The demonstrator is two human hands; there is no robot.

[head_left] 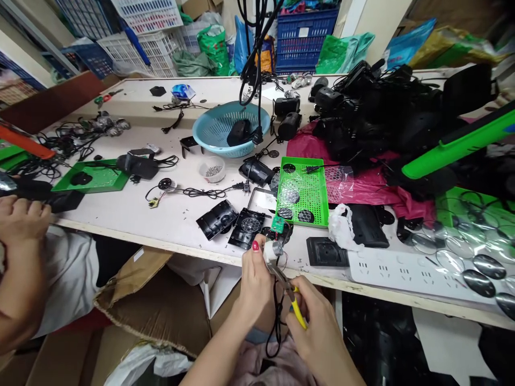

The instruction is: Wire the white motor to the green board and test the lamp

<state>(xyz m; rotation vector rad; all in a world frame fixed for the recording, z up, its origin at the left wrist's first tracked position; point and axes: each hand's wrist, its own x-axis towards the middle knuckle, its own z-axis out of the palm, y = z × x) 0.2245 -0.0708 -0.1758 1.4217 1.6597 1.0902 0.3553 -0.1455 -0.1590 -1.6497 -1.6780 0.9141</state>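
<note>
I log the left hand (254, 279) at the counter (161, 214) edge, its grip closed on a small grey motor (274, 249) with a green circuit board (277, 224) just above it. The right hand (317, 316) sits just right of and below it, fingers curled shut round one pair of yellow-handled pliers (290, 294), nose up-left against the motor. Both wrists rise from below, thumbs upward. One black cable (276, 321) hangs under the left grip. Beyond: one green perforated tray (311, 185), then one blue basket (219, 128). Far left, another person's hand (22, 214).
</note>
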